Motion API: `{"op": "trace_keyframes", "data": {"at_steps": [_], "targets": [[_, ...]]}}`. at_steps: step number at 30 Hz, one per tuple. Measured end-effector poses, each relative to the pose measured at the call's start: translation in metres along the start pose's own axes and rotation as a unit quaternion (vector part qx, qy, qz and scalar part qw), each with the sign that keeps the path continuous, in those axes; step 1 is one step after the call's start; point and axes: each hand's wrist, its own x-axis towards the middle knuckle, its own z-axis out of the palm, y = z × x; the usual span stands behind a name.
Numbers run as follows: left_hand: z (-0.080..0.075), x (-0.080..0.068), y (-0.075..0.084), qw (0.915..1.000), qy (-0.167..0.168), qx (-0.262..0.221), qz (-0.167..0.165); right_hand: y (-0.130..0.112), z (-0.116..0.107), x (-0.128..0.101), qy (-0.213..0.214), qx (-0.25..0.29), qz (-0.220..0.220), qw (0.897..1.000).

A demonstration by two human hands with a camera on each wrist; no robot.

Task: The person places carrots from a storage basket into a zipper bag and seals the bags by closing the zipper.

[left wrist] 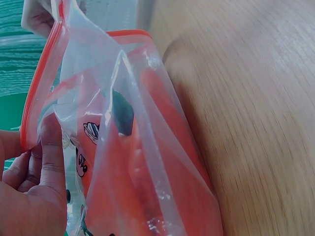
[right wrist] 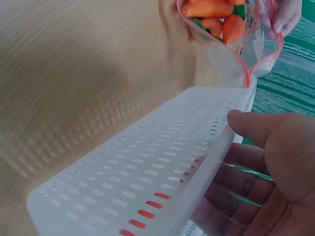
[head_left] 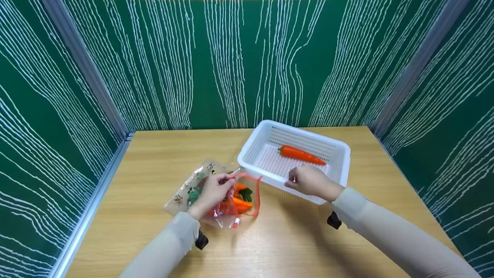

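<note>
My left hand (head_left: pixel 212 191) pinches the red zip edge of a clear printed zip bag (head_left: pixel 181 197), holding its mouth apart. Orange carrots (head_left: pixel 240 204) with green tops lie inside the bag, partly covered by film. To the right, my right hand (head_left: pixel 312 181) grips the near rim of a white perforated basket (head_left: pixel 254 168). In the right wrist view its thumb lies at the rim (right wrist: pixel 219 160) and the curled fingers (right wrist: pixel 246 184) pass behind it, partly hidden. One orange-red carrot (head_left: pixel 301 154) lies in the basket.
Bag and basket sit side by side on a wooden table (head_left: pixel 154 154), the bag's mouth close to the basket's left corner. Green walls with white streaks (head_left: pixel 224 69) enclose the back and both sides. A metal rail (head_left: pixel 92 197) runs along the left edge.
</note>
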Motion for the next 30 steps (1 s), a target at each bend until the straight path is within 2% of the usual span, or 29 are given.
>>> {"op": "trace_keyframes", "data": {"at_steps": [7, 14, 26, 30], "targets": [[-0.002, -0.001, 0.001, 0.9998, 0.006, 0.017, -0.008, -0.013, 0.003, 0.000, 0.004, -0.010, -0.013, 1.000], [-0.002, 0.001, 0.001, 0.9999, 0.010, 0.000, 0.004, -0.015, 0.000, 0.002, -0.005, -0.015, -0.021, 1.000], [-0.002, 0.002, 0.002, 0.9994, 0.016, 0.030, 0.003, -0.006, -0.044, 0.023, -0.012, 0.039, 0.000, 0.999], [0.000, 0.001, 0.002, 0.9995, 0.016, 0.025, 0.010, 0.001, -0.054, 0.028, -0.020, 0.065, 0.007, 0.998]]}}
